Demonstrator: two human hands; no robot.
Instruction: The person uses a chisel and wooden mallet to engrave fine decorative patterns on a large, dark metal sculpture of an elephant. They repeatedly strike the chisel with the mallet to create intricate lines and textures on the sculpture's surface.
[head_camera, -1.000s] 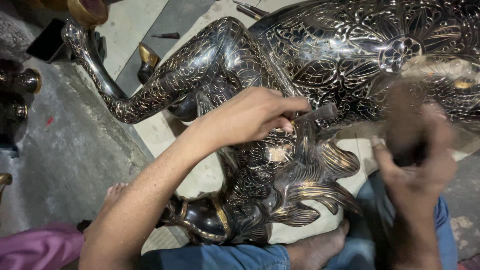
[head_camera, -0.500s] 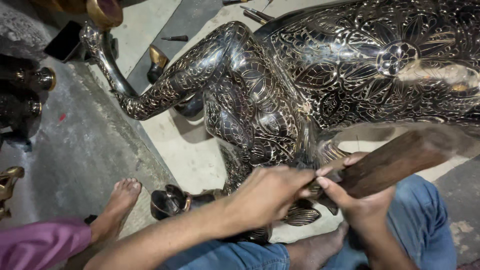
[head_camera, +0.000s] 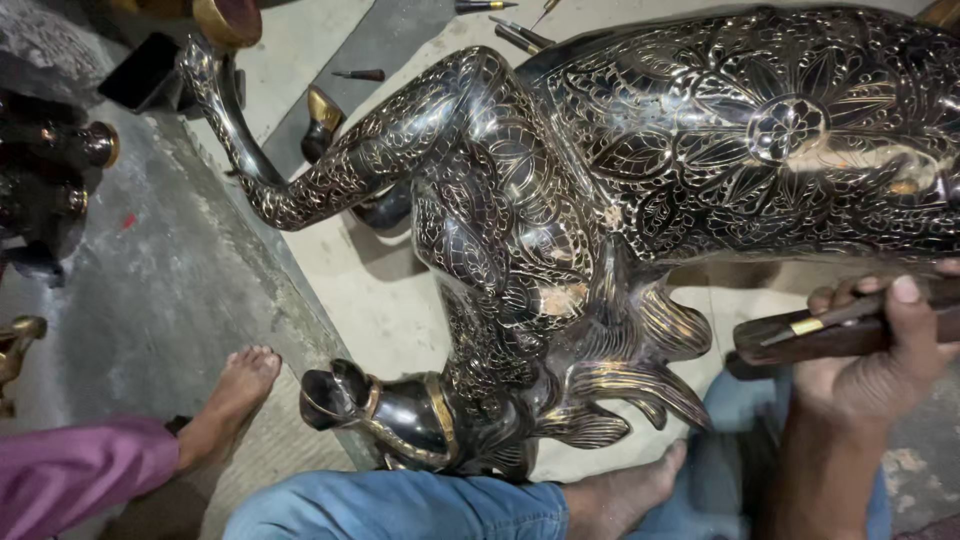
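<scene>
The left hand has drawn away out of view; the right hand (head_camera: 880, 350) grips a wooden mallet (head_camera: 850, 335) (a thin chisel alongside) beside the engraved metal horse (head_camera: 700, 150), open floor (head_camera: 390, 300) beneath.

Your right hand (head_camera: 880, 350), closed around a wooden mallet (head_camera: 850, 335) and a thin chisel (head_camera: 820, 322), sits just beside the engraved metal horse statue (head_camera: 700, 170), which blocks the whole upper right. Its bent leg (head_camera: 330, 180) bars the way up-left. The tail plumes (head_camera: 630, 385) and hoof (head_camera: 390, 410) crowd your jeans (head_camera: 400, 505). Bare floor (head_camera: 380, 300) stays open beneath the leg; loose tools (head_camera: 520, 35) lie beyond.
</scene>
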